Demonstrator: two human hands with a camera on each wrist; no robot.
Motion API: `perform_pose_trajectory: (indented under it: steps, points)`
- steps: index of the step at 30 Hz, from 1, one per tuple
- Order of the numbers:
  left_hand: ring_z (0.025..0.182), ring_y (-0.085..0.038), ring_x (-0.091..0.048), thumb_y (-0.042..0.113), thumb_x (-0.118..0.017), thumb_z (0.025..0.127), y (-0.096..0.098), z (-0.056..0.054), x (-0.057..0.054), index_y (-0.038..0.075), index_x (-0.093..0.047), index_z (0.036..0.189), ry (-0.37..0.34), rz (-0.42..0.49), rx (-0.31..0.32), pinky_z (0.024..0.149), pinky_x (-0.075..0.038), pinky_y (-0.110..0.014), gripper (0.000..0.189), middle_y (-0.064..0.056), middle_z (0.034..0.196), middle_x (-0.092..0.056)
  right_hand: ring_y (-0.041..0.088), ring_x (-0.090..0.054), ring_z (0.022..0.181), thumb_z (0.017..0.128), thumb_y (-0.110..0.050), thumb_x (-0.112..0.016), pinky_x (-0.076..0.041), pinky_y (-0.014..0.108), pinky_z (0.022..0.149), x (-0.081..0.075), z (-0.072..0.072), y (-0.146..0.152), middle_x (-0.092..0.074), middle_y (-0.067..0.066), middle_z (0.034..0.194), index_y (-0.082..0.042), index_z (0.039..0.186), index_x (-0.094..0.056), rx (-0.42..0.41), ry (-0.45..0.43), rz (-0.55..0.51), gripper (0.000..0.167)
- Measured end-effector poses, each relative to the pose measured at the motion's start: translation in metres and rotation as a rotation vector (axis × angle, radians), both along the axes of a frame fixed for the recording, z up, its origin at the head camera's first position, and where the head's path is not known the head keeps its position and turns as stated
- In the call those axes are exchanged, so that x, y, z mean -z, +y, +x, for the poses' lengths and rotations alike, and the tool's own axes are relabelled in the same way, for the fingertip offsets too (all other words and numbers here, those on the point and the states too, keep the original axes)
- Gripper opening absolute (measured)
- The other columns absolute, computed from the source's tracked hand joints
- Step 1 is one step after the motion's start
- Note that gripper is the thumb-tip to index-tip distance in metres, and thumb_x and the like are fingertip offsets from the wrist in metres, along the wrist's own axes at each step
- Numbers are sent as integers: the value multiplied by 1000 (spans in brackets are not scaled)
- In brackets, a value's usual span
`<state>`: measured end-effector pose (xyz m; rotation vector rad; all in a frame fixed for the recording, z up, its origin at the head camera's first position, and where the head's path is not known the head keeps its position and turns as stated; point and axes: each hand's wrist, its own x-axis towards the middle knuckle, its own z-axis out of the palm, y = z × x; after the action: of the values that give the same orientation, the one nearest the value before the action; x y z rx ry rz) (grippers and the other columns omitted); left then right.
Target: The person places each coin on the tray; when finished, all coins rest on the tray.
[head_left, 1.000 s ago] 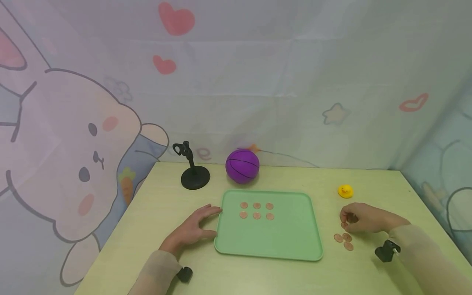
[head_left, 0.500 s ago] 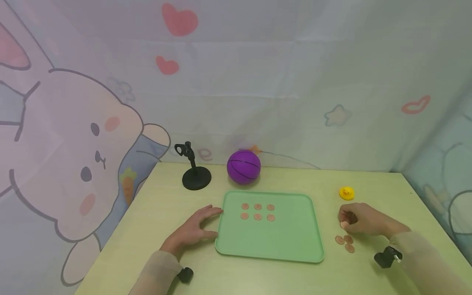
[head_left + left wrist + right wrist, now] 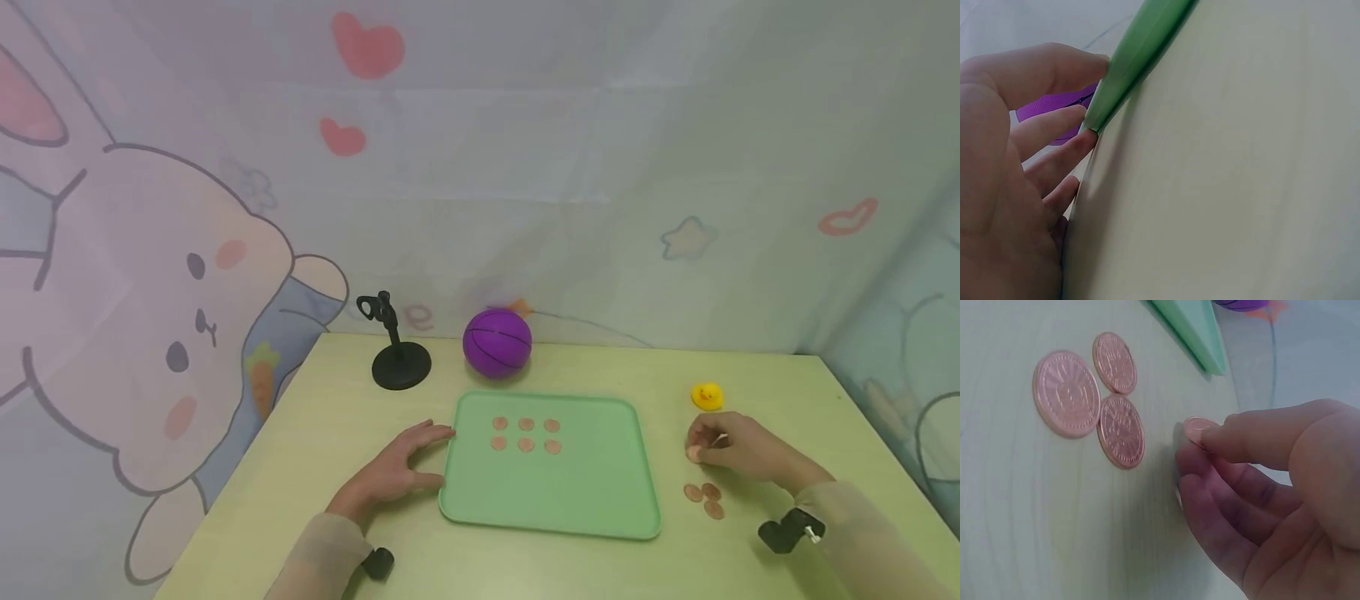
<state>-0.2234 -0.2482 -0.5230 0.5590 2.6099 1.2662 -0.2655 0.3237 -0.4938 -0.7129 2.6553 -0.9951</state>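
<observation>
My right hand (image 3: pixel 738 446) pinches a copper coin (image 3: pixel 1197 430) between thumb and fingers, low over the table, to the right of the tray. Just nearer to me lie three more copper coins (image 3: pixel 1121 430), flat and touching one another. My left hand (image 3: pixel 393 467) rests at the left side of the green tray (image 3: pixel 555 508), fingers and thumb spread and fairly straight. Its fingertips touch the tray's rim in the left wrist view. Several copper coins (image 3: pixel 526 445) lie in two rows on the far left part of the tray.
A small yellow rubber duck (image 3: pixel 707 396) sits beyond my right hand. Behind the tray are a purple basketball (image 3: pixel 497 342) and a black stand (image 3: pixel 401 365) with a round base. A printed cloth backdrop (image 3: pixel 480 167) hangs behind the table.
My right hand has picked up one coin beside the other three and shifted slightly left with it. The left hand stays at the tray's edge. The head view has tilted slightly.
</observation>
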Motion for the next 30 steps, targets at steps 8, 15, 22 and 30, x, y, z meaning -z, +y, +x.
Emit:
perform_pose_trajectory:
  steps: [8,15,22,30]
  points:
    - [159,-41,-21,29,-85,83,0,1,2,20,-56,153,5,1,4,125,-16,-69,76,-9,165,-44,8,-63,93,101,-19,-72,-57,21,85,-3,3,-10,-70,1,104,-8,114,-76,78,3,-81,18]
    - [159,-42,-21,29,-85,83,1,2,2,19,-56,153,12,0,1,125,-15,-70,76,-10,164,-44,13,-71,94,99,-19,-74,-60,22,82,-9,3,-28,-70,7,110,-4,115,-74,59,-5,-171,22]
    - [159,-42,-21,28,-84,84,2,1,1,19,-56,153,9,-2,-4,125,-16,-69,75,-10,165,-44,16,-74,98,96,-20,-78,-60,24,85,-14,1,-48,-71,11,120,-4,123,-72,55,-80,-217,32]
    - [160,-39,-21,29,-84,84,2,2,-1,21,-56,153,-1,-12,-6,126,-17,-68,75,-8,165,-43,20,-74,93,94,-19,-81,-60,25,84,-11,-4,-80,-72,12,115,0,124,-71,20,-144,-287,37]
